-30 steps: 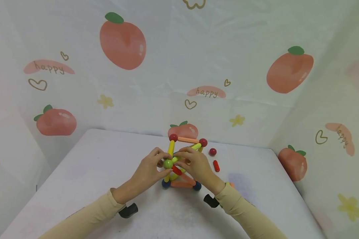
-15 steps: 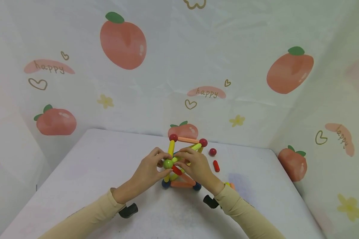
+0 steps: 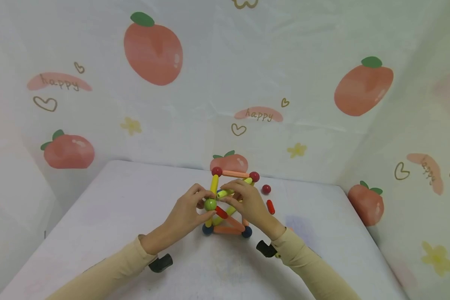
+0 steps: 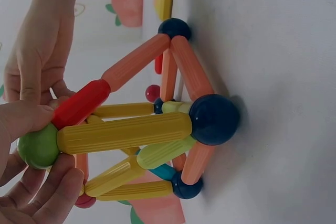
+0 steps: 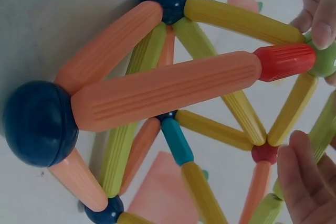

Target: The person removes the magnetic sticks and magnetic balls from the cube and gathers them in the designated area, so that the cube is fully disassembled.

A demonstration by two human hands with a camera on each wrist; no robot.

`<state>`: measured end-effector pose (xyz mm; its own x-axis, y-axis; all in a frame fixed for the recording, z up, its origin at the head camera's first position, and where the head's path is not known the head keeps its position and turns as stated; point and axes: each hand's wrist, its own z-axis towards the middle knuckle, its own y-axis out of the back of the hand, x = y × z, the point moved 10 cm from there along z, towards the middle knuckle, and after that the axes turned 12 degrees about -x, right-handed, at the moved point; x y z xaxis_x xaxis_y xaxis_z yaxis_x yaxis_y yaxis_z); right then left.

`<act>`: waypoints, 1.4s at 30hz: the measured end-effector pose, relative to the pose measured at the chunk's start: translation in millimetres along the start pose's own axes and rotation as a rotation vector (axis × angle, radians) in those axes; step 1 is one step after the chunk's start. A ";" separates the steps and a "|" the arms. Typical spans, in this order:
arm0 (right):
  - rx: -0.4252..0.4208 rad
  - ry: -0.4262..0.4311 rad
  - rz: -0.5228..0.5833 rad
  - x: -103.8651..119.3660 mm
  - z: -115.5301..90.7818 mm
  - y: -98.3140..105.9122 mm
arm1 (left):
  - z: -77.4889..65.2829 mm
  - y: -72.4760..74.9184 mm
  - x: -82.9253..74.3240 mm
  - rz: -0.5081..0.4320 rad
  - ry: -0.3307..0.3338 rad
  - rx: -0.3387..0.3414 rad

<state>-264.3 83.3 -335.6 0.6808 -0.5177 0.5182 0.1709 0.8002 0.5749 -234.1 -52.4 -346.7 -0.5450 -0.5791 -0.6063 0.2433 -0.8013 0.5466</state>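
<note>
My left hand pinches a light green ball at the near upper corner of a frame of rods and balls. A yellow rod runs down from that ball to a dark blue ball. A short red rod also meets it, joined to an orange rod. My right hand holds a yellow-green rod between thumb and fingers. Its near end is apart from the green ball. Its far end lies near a red ball, partly hidden by the fingers.
A loose red ball and a short red rod lie on the white table right of the frame. Behind stands a fruit-patterned cloth. Black cuff-like devices hang under both wrists.
My right hand has shifted slightly right and up, drawing the near end of the yellow-green rod away from the green ball. My left hand keeps its grip on the ball.
</note>
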 end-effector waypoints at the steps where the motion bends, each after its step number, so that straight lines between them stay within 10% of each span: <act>1: 0.000 -0.013 0.011 -1.7 0.0 0.5 | 0.1 0.1 -0.2 0.001 -0.001 -0.001; 12: -0.052 -0.305 0.240 -33.3 -6.9 9.9 | -0.3 0.0 0.0 -0.017 0.022 0.001; 31: -0.045 -0.399 0.200 -47.7 -38.3 41.4 | -0.8 -0.9 1.3 0.000 0.038 0.000; 42: -0.035 -0.673 0.093 -112.7 -95.1 90.9 | -0.8 -0.4 1.0 0.005 0.030 -0.001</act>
<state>-257.8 243.1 -402.0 0.1040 -0.5131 0.8520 0.1642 0.8538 0.4941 -234.1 -52.9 -348.0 -0.5196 -0.5870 -0.6208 0.2464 -0.7987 0.5489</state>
